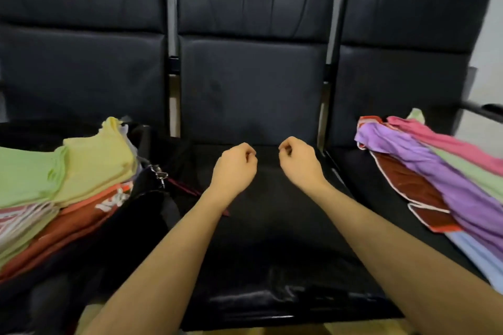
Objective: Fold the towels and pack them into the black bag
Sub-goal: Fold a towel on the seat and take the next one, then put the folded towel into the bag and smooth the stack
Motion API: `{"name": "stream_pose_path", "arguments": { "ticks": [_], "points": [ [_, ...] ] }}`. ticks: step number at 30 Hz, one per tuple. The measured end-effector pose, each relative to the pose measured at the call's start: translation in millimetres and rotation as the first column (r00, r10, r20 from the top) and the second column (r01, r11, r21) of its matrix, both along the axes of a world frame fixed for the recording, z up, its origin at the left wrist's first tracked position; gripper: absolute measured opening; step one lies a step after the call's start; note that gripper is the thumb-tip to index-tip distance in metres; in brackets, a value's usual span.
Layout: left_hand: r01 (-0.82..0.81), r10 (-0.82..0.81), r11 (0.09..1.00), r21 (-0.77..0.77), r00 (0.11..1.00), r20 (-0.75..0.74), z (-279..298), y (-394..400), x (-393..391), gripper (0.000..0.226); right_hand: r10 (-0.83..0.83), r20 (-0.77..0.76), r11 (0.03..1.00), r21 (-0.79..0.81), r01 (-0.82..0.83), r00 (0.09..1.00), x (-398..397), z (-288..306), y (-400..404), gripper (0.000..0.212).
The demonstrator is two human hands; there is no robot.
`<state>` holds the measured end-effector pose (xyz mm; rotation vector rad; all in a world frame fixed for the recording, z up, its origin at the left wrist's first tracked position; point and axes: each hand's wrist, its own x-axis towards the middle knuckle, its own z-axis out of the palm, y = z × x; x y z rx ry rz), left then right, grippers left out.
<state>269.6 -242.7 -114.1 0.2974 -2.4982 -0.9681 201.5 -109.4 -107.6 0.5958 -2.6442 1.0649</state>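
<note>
Nothing is being held: left hand (236, 164) and right hand (298, 162) are being kept curled above the middle seat (272, 239), between 2 towel piles

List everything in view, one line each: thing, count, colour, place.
Chairs: three, black padded, in a row against the wall.
Folded towels: one stack, green, yellow, orange-red and striped, on the left, in the black bag.
Black bag: one, open on the left seat, metal clip at its edge.
Unfolded towels: one loose pile, purple, pink, green, dark red, pale blue, on the right seat.
Left hand: one, fingers curled, holding nothing, above the middle seat.
Right hand: one, fingers curled, holding nothing, beside the left.
</note>
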Motion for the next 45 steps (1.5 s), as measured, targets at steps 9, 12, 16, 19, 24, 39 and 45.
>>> {"name": "stream_pose_path", "arguments": {
  "ticks": [9,12,16,19,24,39,45],
  "points": [
    [0.309,-0.314,0.949,0.064,0.944,0.105,-32.5,179.4,-80.8,0.022,-0.312,0.07,0.948,-0.037,0.315,0.947,-62.5,-47.2,189.1,0.012],
    [0.378,-0.386,0.922,0.087,0.914,0.122,-45.5,232.1,-105.2,0.023,-0.441,-0.018,0.897,-0.022,0.441,0.897,-77.7,-62.5,237.5,0.011],
    [0.44,-0.451,0.891,0.114,0.885,0.114,-54.7,289.0,-138.8,0.025,-0.508,-0.055,0.861,-0.013,0.509,0.859,-102.9,-72.3,291.1,0.01],
    [0.482,-0.489,0.87,0.105,0.87,0.06,-53.9,324.4,-167.3,0.026,-0.559,-0.16,0.824,0.004,0.567,0.814,-123.2,-68.6,329.1,0.016],
    [0.557,-0.557,0.831,-0.021,0.831,-0.001,-43.5,374.3,-219.3,0.033,-0.584,-0.213,0.775,0.144,0.616,0.784,-166.5,-53.8,374.9,0.027],
    [0.692,-0.643,0.708,-0.141,0.714,0.276,-52.4,421.8,-310.7,0.063,-0.684,-0.122,0.668,0.291,0.685,0.719,-209.9,-71.7,414.3,0.03],
    [0.658,-0.612,0.711,-0.25,0.753,0.241,-52.6,422.7,-300.9,0.056,-0.616,-0.253,0.762,0.049,0.646,0.746,-191.8,-74.4,412.3,0.019]
  ]
}}
